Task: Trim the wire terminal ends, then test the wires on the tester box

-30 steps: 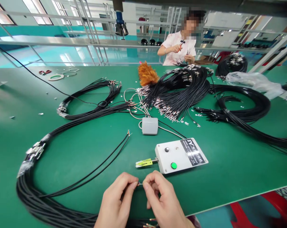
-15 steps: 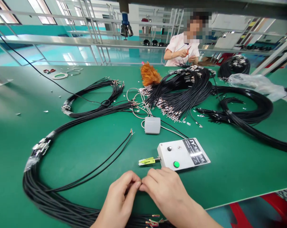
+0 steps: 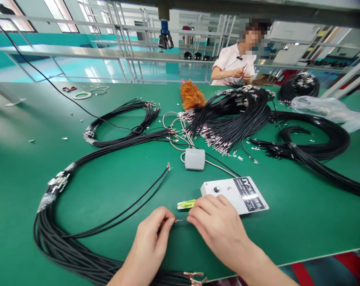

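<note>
My left hand (image 3: 154, 238) pinches a thin wire end (image 3: 180, 220), whose orange-red part and pale bare tip show past the fingertips. The tip reaches the fingers of my right hand (image 3: 218, 230), which are pinched together at its far end. Just behind the right fingers is a yellow-green clip-like piece (image 3: 186, 204) on the side of a white control box (image 3: 248, 194), partly covered by that hand. A bundle of black cables (image 3: 75, 250) curves from the left and passes under my left wrist; coloured wire ends (image 3: 194, 275) stick out beyond it.
Two separate black cables (image 3: 129, 204) lie left of the hands. A grey small box (image 3: 194, 159) sits behind the control box. Farther back are a heap of black cables (image 3: 236, 115), an orange duster (image 3: 192, 95) and a plastic bag (image 3: 329, 109). A person (image 3: 235, 65) works across the table.
My hands were touching at the fingertips; the right has drawn away to the right, exposing the wire end between them. It now covers part of the control box, including its green button.
</note>
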Motion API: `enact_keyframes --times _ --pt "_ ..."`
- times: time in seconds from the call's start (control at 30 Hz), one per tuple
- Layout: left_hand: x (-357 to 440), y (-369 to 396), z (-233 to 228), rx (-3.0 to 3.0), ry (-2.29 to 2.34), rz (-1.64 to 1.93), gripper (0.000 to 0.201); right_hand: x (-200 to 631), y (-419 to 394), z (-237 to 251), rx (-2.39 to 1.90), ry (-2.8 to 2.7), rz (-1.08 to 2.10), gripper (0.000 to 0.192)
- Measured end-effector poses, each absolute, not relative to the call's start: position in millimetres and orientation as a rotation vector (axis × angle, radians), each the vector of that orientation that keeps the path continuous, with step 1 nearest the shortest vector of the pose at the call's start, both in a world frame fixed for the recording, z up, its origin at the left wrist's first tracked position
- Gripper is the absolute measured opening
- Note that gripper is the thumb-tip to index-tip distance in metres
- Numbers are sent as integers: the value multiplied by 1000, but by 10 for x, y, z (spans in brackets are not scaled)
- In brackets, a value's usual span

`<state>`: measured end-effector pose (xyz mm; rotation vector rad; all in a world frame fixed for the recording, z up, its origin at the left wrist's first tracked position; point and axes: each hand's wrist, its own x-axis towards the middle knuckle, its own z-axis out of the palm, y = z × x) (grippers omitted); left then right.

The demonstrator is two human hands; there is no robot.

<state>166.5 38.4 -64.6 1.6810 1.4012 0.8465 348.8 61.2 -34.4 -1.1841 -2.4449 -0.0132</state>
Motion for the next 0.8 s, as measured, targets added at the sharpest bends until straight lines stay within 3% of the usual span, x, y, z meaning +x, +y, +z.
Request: enact_keyframes --times 0.33,0.43,0.8 --pt "1617 580 -693 1524 1410 856 19 3456 879 -318 -1385 -2633 -90 16" --pt "1634 600 -688 1502 1405 863 18 3452 891 -360 -1332 -2709 -115 9" --pt "1693 686 -755 1541 1428 863 19 3461 975 -377 -1208 -2782 -151 17"
